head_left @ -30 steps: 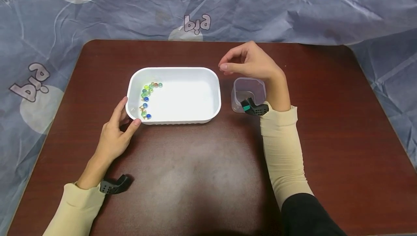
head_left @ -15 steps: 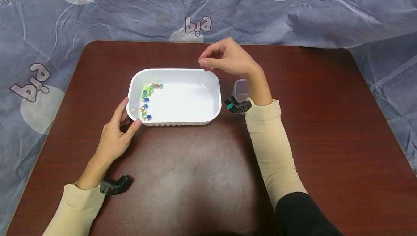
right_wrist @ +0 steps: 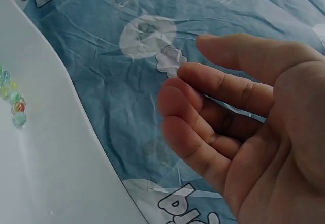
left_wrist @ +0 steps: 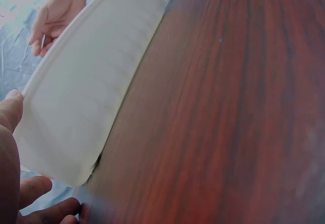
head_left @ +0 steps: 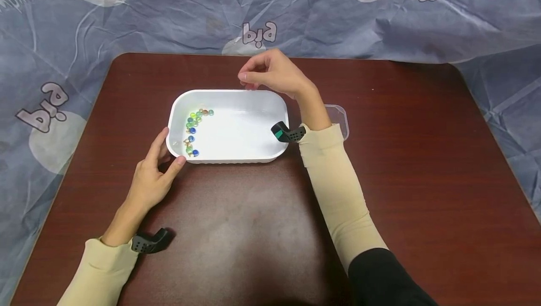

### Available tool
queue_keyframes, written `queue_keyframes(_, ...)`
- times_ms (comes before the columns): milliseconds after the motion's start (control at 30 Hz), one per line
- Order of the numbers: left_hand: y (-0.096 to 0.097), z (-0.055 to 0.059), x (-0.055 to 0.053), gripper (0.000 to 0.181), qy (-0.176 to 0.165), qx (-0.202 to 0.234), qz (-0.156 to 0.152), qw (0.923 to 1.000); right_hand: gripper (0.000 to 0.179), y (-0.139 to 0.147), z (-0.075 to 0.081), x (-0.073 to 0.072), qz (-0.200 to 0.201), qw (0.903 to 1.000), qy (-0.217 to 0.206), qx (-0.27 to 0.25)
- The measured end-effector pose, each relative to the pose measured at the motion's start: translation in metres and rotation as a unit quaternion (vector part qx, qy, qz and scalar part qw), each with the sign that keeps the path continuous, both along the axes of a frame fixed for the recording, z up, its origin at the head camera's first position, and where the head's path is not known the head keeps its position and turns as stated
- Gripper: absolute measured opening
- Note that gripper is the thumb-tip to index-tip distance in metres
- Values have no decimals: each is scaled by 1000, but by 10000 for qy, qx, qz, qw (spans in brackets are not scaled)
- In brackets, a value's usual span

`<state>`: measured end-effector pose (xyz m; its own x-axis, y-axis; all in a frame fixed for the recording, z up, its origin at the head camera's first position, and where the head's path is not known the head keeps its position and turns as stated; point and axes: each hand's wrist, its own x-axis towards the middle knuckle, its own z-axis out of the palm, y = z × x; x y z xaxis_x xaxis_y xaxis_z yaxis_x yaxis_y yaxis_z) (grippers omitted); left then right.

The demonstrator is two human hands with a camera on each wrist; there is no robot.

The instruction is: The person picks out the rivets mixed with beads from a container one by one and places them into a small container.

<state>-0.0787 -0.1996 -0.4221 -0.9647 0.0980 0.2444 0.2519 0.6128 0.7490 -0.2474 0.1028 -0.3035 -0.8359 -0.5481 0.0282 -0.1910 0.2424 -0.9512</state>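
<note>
Glass marbles, several of them in green, blue and amber, lie in a curved row at the left end of a white tray. My left hand holds the tray's near left corner, thumb at the near rim and fingers round the left end; in the left wrist view its thumb meets the rim. Over the tray's far rim hovers my right hand, fingers loosely curled. In the right wrist view, nothing shows between its thumb and fingertips.
A clear plastic container stands right of the tray, partly hidden behind my right forearm. The dark red wooden table has rounded far corners. Behind it hangs a wrinkled blue-grey printed cloth.
My right hand has moved left, from above the clear container to over the tray's far rim. The left hand, tray and marbles stay in place.
</note>
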Motion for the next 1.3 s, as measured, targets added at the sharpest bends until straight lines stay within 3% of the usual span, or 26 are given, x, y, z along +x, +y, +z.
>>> queue_keyframes(400,-2,-1,-1,73,-4,-71,1,10000,14,-25,-11,-7,105,9995,-173,-250)
queue_keyframes(667,-1,-2,-3,73,-5,-90,13,10000,14,-45,-19,-10,452,9989,32,-96)
queue_keyframes(933,-7,1,0,72,-24,-112,115,9999,14,-72,-16,-13,762,9970,145,-8)
queue_keyframes(1300,-4,0,-2,73,-73,-180,3,9998,13,-92,-23,-16,738,9966,-172,309)
